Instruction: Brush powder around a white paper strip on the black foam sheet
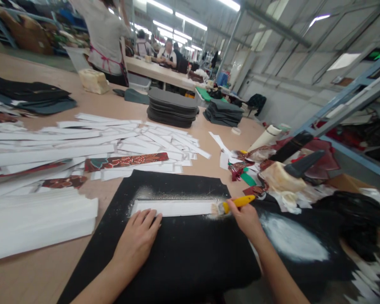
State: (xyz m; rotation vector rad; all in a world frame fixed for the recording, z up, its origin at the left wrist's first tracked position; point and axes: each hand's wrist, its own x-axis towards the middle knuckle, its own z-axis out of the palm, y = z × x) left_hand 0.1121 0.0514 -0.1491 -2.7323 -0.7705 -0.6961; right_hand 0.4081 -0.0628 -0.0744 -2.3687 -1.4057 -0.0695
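A long white strip (177, 208) lies across a black sheet (190, 253) in front of me. My left hand (142, 230) rests on the strip's left part, its fingers stretched out and holding nothing. In my right hand (245, 215) is a paintbrush (240, 201) with a yellow handle, gripped near the ferrule. Its pale bristles touch the strip's right end. Whitish residue speckles the black sheet along the strip's far edge and around the bristles.
Many white strips (129, 143) and a patterned red strip (126, 161) lie beyond the sheet. White sheets (41, 219) are at left. Dark stacked pieces (172, 107) stand farther back. Scraps and a pale block (281, 177) are at right, near a white smear (294, 238). People work behind.
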